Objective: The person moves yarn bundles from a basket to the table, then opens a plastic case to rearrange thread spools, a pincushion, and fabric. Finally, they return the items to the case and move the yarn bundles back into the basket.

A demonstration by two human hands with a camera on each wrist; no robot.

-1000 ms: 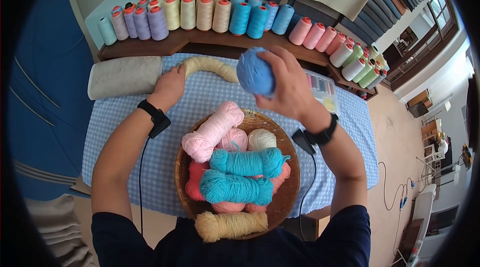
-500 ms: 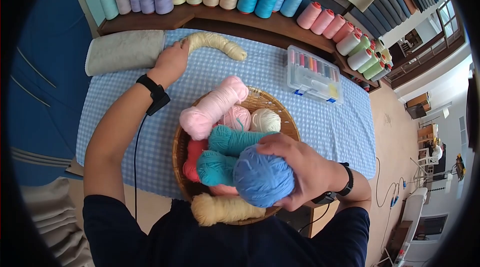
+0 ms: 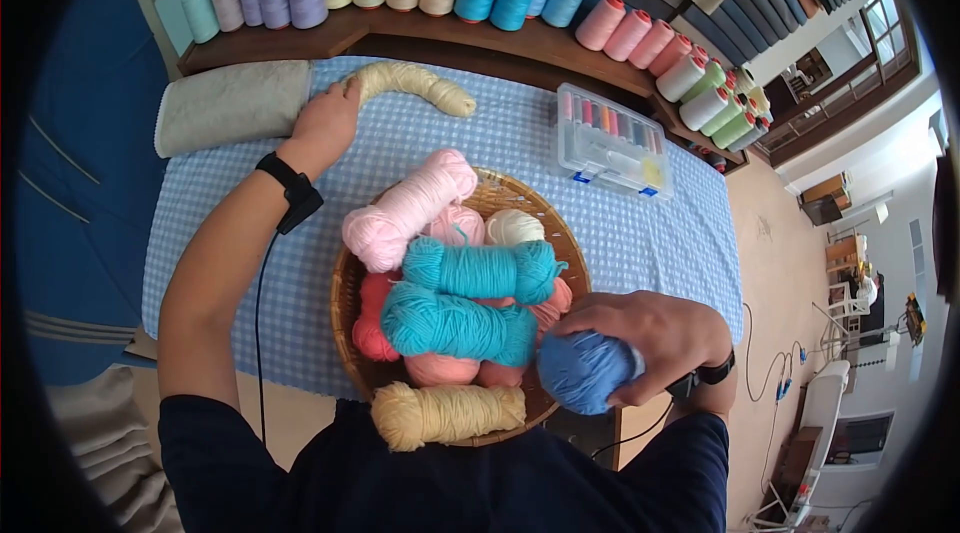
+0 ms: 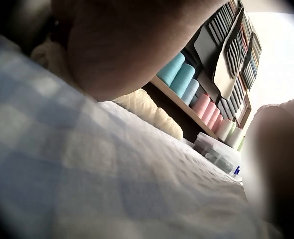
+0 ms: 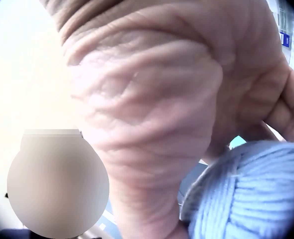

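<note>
Grasping a blue yarn ball (image 3: 585, 375), curled right hand (image 3: 668, 331); outstretched left hand (image 3: 325, 123), grip unclear.

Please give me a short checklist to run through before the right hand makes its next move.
1. Blue yarn ball held in the right hand: ok.
2. Ball clear of the basket rim: cannot tell; they overlap in the head view.
3. Left hand gripping the cream skein: cannot tell; its fingertips are hidden.
4. Turquoise skeins inside the basket: ok, atop the pile.
5. Plastic case apart from the basket: ok.
</note>
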